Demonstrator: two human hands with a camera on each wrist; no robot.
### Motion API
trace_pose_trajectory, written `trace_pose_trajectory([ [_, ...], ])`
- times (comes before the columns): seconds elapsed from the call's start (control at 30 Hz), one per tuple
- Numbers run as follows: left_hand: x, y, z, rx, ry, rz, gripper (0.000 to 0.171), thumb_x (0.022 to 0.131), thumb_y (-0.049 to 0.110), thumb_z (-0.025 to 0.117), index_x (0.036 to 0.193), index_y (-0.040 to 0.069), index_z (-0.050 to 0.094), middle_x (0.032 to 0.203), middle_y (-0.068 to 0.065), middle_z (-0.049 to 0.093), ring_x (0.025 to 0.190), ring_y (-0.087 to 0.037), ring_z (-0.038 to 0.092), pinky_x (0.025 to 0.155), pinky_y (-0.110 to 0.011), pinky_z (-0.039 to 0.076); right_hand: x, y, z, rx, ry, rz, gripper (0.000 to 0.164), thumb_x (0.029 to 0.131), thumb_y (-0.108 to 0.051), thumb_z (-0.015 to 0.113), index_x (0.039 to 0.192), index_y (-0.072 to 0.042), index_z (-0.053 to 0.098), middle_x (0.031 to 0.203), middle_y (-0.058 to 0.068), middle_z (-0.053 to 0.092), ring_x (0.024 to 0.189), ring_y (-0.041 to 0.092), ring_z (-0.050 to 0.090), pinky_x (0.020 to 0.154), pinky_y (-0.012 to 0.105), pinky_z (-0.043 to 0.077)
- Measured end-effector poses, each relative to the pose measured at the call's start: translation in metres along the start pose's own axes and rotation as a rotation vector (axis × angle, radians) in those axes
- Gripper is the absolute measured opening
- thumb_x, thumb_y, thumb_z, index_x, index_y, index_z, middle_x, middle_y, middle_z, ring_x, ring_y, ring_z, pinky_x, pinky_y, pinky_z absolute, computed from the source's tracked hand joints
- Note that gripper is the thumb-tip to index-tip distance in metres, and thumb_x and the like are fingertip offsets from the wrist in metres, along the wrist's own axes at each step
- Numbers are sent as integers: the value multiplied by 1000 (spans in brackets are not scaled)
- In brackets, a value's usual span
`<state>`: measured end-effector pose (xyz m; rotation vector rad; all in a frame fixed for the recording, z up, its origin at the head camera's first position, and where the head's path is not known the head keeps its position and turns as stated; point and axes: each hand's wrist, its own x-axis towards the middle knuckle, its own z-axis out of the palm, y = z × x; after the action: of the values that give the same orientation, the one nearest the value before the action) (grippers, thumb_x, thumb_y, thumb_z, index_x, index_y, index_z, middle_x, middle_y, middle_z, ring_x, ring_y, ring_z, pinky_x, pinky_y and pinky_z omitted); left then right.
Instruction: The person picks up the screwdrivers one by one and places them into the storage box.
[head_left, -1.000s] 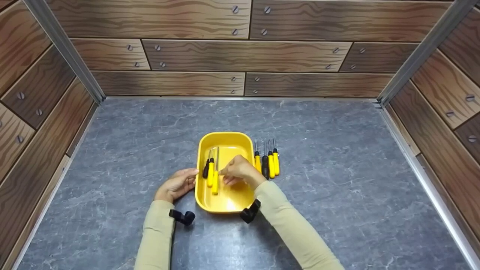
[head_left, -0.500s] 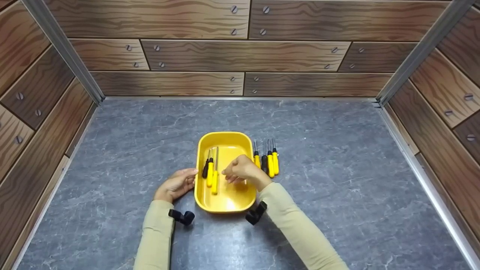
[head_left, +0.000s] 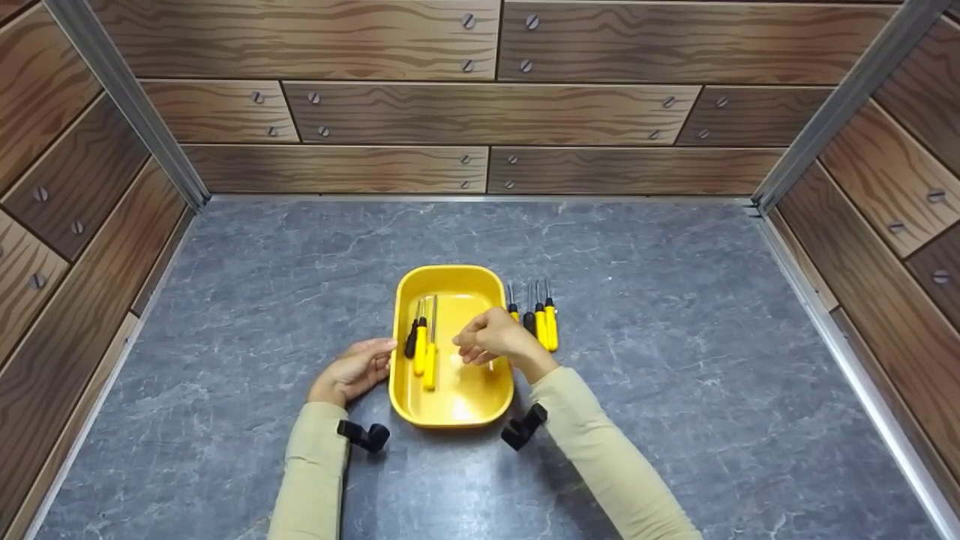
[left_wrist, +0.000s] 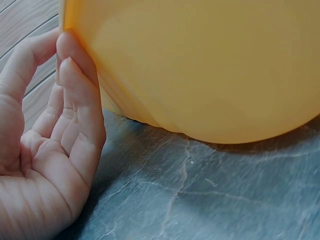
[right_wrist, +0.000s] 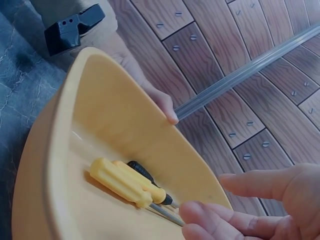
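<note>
A yellow plastic tray [head_left: 457, 405] stands on the grey marbled tabletop. My left hand [head_left: 358, 371] pinches its left rim, fingers against the outer wall in the left wrist view. Inside, along the left side, lie a small black-handled screwdriver [head_left: 411, 341] and two yellow-handled ones, the nearer with a longer shaft [head_left: 430, 367]. My right hand [head_left: 491, 337] hovers over the tray's right half, holding nothing, with thumb and fingers apart in the right wrist view. To the right of the tray lie several more screwdrivers [head_left: 551, 326], one of them black-handled, partly hidden by my right hand.
Wood-patterned panels [head_left: 480, 112] wall in the tabletop [head_left: 675, 337] at the back and both sides, with metal profiles [head_left: 847, 97] at the corners. Black cameras [head_left: 364, 435] sit on both wrists.
My right hand has drawn away to the right from the long yellow-handled screwdriver, which stays lying in the tray. My left hand has kept its place at the rim.
</note>
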<state>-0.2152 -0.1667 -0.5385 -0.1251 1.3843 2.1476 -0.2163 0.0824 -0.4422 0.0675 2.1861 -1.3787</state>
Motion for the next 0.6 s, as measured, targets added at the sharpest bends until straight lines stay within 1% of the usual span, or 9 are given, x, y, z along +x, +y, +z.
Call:
trace_pose_trajectory([
  [0.23, -1, 1, 0, -9, -21, -5, 21, 97, 8, 50, 86, 13, 66, 77, 6, 69, 70, -3, 61, 70, -16, 52, -4, 1, -6, 12, 12, -26, 22, 88, -13, 67, 102, 5, 70, 85, 16, 74, 58, 9, 65, 74, 35, 61],
  [0.33, -1, 2, 0, -18, -24, -4, 21, 97, 7, 50, 85, 13, 66, 77, 6, 69, 70, -3, 61, 70, -16, 52, -5, 1, -8, 22, 14, -33, 22, 88, -12, 67, 102, 5, 70, 87, 17, 74, 59, 9, 65, 76, 37, 61],
  [0.47, -2, 2, 0, -21, -24, -2, 19, 96, 8, 52, 85, 13, 67, 76, 6, 69, 69, -3, 60, 70, -16, 52, -6, 2, -12, 3, 21, -29, 23, 88, -13, 67, 103, 5, 70, 92, 20, 74, 61, 10, 66, 76, 36, 61],
  [0.6, -1, 1, 1, -10, -21, 1, 19, 97, 8, 51, 86, 13, 66, 75, 6, 68, 68, -3, 60, 69, -15, 52, -7, 3, -16, 0, 17, -40, 25, 88, -13, 67, 104, 6, 69, 93, 21, 74, 61, 10, 66, 76, 36, 61],
])
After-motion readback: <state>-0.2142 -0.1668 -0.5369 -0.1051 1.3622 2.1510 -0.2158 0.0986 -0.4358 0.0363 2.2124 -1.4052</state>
